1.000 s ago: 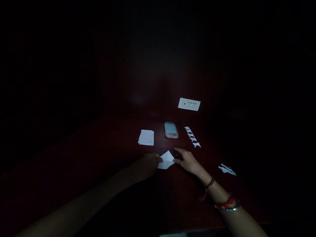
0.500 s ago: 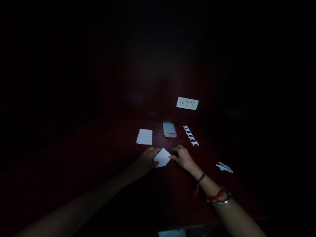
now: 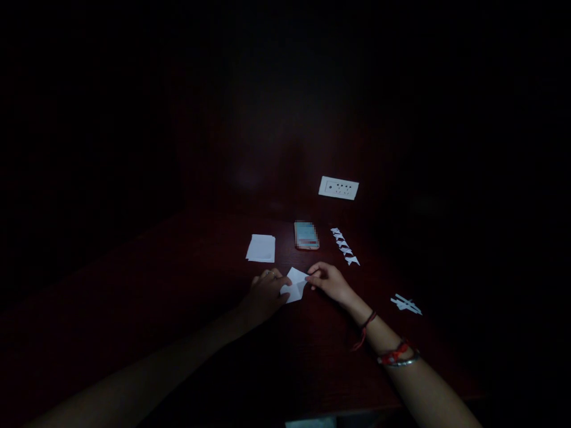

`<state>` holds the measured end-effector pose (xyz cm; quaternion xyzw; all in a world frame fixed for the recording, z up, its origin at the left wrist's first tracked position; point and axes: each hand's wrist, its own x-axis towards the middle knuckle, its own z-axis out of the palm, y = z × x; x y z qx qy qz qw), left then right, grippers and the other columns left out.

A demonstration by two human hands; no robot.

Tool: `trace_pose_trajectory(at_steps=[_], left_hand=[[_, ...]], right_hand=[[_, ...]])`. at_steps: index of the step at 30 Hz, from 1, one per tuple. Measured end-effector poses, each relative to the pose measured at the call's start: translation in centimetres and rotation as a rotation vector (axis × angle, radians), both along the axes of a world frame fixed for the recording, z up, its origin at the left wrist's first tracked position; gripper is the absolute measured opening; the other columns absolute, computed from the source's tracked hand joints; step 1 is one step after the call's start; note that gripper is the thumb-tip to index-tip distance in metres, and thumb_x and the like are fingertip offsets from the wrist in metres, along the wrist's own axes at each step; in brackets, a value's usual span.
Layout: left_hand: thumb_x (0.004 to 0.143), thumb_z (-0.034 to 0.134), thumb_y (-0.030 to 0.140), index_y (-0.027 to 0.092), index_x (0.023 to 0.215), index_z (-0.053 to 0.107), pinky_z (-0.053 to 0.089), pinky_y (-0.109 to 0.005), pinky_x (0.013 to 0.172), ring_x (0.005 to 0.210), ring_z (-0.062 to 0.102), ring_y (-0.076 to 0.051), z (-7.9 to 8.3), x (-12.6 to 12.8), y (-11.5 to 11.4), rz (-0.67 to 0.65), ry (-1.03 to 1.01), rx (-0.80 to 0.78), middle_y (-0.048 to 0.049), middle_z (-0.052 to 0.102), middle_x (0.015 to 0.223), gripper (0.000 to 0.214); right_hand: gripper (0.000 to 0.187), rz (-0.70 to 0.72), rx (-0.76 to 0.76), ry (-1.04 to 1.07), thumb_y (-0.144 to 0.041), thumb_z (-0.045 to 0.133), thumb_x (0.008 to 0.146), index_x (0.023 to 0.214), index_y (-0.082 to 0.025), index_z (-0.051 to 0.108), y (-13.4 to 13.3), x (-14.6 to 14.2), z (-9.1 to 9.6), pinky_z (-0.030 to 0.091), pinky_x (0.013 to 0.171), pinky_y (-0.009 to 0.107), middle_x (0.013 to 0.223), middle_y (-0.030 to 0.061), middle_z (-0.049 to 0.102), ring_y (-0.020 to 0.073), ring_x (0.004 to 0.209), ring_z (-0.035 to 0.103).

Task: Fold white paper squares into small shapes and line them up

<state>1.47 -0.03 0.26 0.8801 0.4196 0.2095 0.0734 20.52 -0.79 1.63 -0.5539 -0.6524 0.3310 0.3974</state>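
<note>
Between my hands, on the dark red table, is a partly folded sheet of white paper [image 3: 295, 291] with a point at the top and a crease across it. My left hand [image 3: 269, 291], with a ring on it, grips the paper's left side, thumb and fingers over that edge. The thumb and fingertips of my right hand [image 3: 329, 280] pinch its right corner. A stack of white square sheets [image 3: 261, 248] lies just beyond my left hand. Several small folded paper pieces [image 3: 343, 245] form a slanting row past my right hand.
A phone [image 3: 306, 235] with a blurred screen lies behind the folded paper. Thin white paper strips [image 3: 405, 304] sit to the right of my right forearm. A white socket panel [image 3: 338, 188] is on the wall behind the table [image 3: 187, 261]. The surroundings are very dark.
My left fingers have moved further onto the paper. The right corner is now pinched and slightly lifted by my right hand, and the paper's outline on that side has changed.
</note>
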Motion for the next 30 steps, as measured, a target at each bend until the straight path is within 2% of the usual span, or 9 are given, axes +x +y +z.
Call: trace_pose_trajectory(at_steps=[3, 8, 15, 20, 24, 27, 30], left_hand=[[0.074, 0.047, 0.025, 0.023, 0.099, 0.05, 0.03, -0.034, 0.074, 0.092, 0.041, -0.022, -0.1, 0.3, -0.3, 0.016, -0.009, 0.016, -0.0036, 0.047, 0.098, 0.026], [0.074, 0.046, 0.025, 0.022, 0.109, 0.043, 0.029, -0.035, 0.077, 0.096, 0.039, -0.024, -0.3, 0.9, -0.3, 0.057, -0.013, -0.013, -0.0055, 0.046, 0.104, 0.035], [0.072, 0.045, 0.016, 0.022, 0.123, 0.027, 0.031, -0.032, 0.075, 0.093, 0.042, -0.022, 0.2, 1.3, -0.5, 0.019, -0.103, -0.012, -0.0042, 0.048, 0.099, 0.055], [0.074, 0.044, 0.018, 0.022, 0.125, 0.023, 0.03, -0.035, 0.077, 0.088, 0.046, -0.021, 0.2, 1.2, -0.6, -0.004, -0.124, -0.053, -0.002, 0.052, 0.092, 0.056], [0.073, 0.046, 0.02, 0.02, 0.126, 0.022, 0.029, -0.036, 0.08, 0.096, 0.043, -0.023, -0.3, 1.2, -0.1, 0.009, -0.104, -0.068, -0.0043, 0.051, 0.101, 0.058], [0.072, 0.046, 0.019, 0.019, 0.125, 0.023, 0.03, -0.034, 0.08, 0.097, 0.043, -0.022, -0.5, 1.2, 0.1, -0.014, -0.132, -0.073, -0.0052, 0.05, 0.104, 0.058], [0.072, 0.045, 0.016, 0.02, 0.125, 0.024, 0.031, -0.033, 0.079, 0.092, 0.045, -0.02, -0.6, 1.2, 0.2, -0.041, -0.173, -0.07, -0.0034, 0.052, 0.099, 0.057]], right_hand=[[0.026, -0.05, -0.044, 0.12, -0.024, 0.058, 0.065, 0.088, -0.013, 0.05, -0.3, -0.5, 0.2, 0.037, 0.047, 0.018, 0.053, -0.0026, 0.058, 0.0076, 0.044, 0.051], [0.035, -0.024, -0.149, 0.216, -0.02, 0.057, 0.066, 0.098, -0.011, 0.046, -0.6, -0.9, 0.0, 0.036, 0.041, 0.016, 0.057, 0.0, 0.061, 0.0093, 0.044, 0.055], [0.046, -0.032, -0.138, 0.175, -0.016, 0.056, 0.066, 0.109, -0.011, 0.042, -0.4, -1.2, -0.9, 0.039, 0.044, 0.017, 0.061, 0.0012, 0.064, 0.0101, 0.046, 0.057], [0.038, -0.024, -0.147, 0.149, -0.016, 0.056, 0.065, 0.103, -0.01, 0.048, -0.5, -1.3, -0.8, 0.041, 0.046, 0.018, 0.059, 0.0012, 0.063, 0.0096, 0.044, 0.056], [0.027, -0.005, -0.14, 0.107, -0.017, 0.056, 0.065, 0.092, -0.013, 0.054, -0.6, -1.2, -0.7, 0.041, 0.048, 0.018, 0.062, 0.0012, 0.064, 0.0104, 0.047, 0.058], [0.027, -0.008, -0.125, 0.076, -0.017, 0.056, 0.065, 0.091, -0.013, 0.054, -0.5, -1.1, -0.8, 0.043, 0.051, 0.02, 0.063, 0.0013, 0.064, 0.0115, 0.049, 0.059], [0.027, -0.017, -0.118, 0.054, -0.016, 0.055, 0.065, 0.092, -0.013, 0.054, -0.5, -1.1, -0.9, 0.043, 0.053, 0.021, 0.06, 0.0004, 0.063, 0.0121, 0.051, 0.059]])
